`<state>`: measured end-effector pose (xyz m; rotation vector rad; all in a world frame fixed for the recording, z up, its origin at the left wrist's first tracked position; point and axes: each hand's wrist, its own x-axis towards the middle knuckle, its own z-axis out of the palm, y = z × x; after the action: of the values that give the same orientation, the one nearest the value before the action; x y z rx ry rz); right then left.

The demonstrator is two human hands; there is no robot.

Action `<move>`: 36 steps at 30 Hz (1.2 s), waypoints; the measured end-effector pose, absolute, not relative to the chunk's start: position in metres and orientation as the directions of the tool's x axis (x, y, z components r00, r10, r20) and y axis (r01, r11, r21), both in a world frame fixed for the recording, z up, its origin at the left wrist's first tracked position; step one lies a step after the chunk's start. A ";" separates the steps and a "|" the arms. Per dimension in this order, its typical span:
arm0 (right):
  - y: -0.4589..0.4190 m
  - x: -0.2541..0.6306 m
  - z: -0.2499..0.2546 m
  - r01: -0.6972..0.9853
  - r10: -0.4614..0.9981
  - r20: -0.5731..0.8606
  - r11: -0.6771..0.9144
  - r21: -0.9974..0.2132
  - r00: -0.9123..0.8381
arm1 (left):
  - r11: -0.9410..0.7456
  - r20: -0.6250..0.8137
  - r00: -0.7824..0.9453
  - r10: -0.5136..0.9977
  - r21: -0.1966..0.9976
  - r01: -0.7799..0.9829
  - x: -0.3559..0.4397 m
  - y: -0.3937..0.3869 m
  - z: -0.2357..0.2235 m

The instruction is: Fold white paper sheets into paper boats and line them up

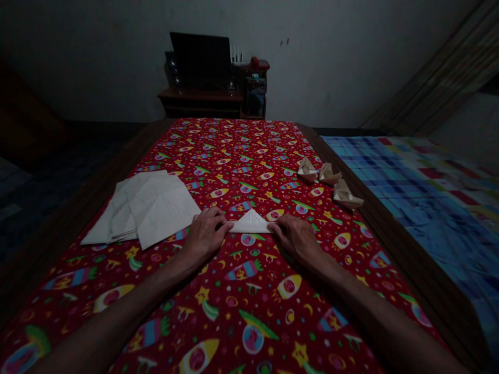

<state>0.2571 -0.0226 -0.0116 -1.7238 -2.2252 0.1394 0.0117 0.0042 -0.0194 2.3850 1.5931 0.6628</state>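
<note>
A folded sheet of white paper point(250, 223) lies on the red patterned cloth point(241, 291), its top rising to a point above a straight folded band. My left hand point(207, 228) pinches the left end of the band between thumb and fingers. At the right end, my right hand point(293, 234) grips the paper the same way. Left of my left hand rests a fanned stack of paper sheets point(166, 202). Farther off to the right sit three folded paper boats point(307, 169), close together near the cloth's edge.
Beyond the far end of the cloth stands a desk point(202, 98) with a dark monitor point(200, 56) and small speakers. Brown edging point(390, 228) borders the cloth on the right. Past it lies a blue plaid cover point(385, 171).
</note>
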 end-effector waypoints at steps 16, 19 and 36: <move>-0.020 0.253 -0.012 0.948 0.944 0.231 0.275 -0.159 -0.236 | -0.770 0.327 0.712 0.621 0.086 0.632 0.028 -0.013 -0.012; -0.020 0.252 -0.011 0.949 0.946 0.232 0.267 -0.170 -0.224 | -0.801 0.244 0.768 0.593 0.083 0.592 0.034 -0.020 -0.017; -0.034 0.244 -0.016 0.887 0.805 0.468 0.453 -0.088 -0.365 | -0.765 0.187 0.744 0.641 0.073 0.640 0.043 -0.034 -0.014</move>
<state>0.2445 -0.0335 -0.0164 -1.4187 -2.2611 -0.2472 0.0430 -0.0336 -0.0138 2.9304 1.0762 0.3170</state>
